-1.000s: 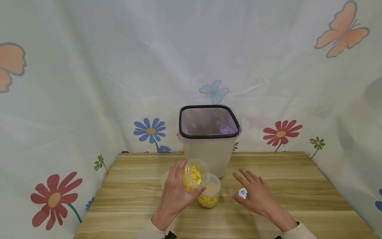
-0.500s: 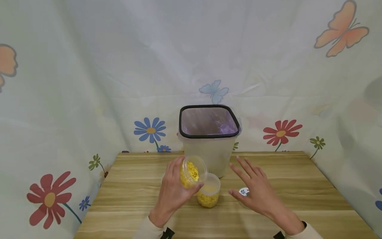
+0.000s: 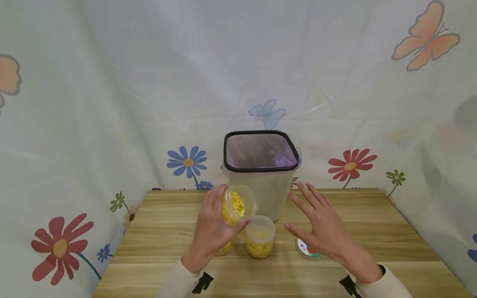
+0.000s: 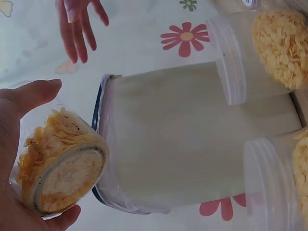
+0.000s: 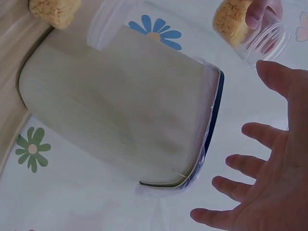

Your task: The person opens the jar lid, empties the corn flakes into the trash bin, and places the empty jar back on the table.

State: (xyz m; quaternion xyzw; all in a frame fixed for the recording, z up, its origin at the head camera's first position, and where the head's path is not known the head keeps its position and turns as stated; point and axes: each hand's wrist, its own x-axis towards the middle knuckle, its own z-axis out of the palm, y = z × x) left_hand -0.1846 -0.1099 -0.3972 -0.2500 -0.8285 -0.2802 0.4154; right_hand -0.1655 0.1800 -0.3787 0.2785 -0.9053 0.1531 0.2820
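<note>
My left hand (image 3: 210,225) grips a clear plastic jar (image 3: 232,207) of yellow flakes, raised and tilted with its uncovered mouth toward the right. Its rounded base (image 4: 70,178) faces the left wrist camera. Below it, a second jar (image 3: 259,244), part filled with flakes, stands upright on the table. A third jar (image 3: 224,248) shows only its lower part; the left hand hides the rest. My right hand (image 3: 326,229) hovers with fingers spread and nothing in it. Under that hand lies a round printed lid (image 3: 306,249), partly covered by it.
Behind the jars stands a pale bin (image 3: 261,192) with a black rim (image 3: 261,170) and a purple liner. The wooden table (image 3: 160,240) backs onto a flowered curtain (image 3: 179,103).
The left hand has lifted the tilted jar up and slightly left, revealing another jar underneath. My right hand has risen away from the lid, and more of that lid shows.
</note>
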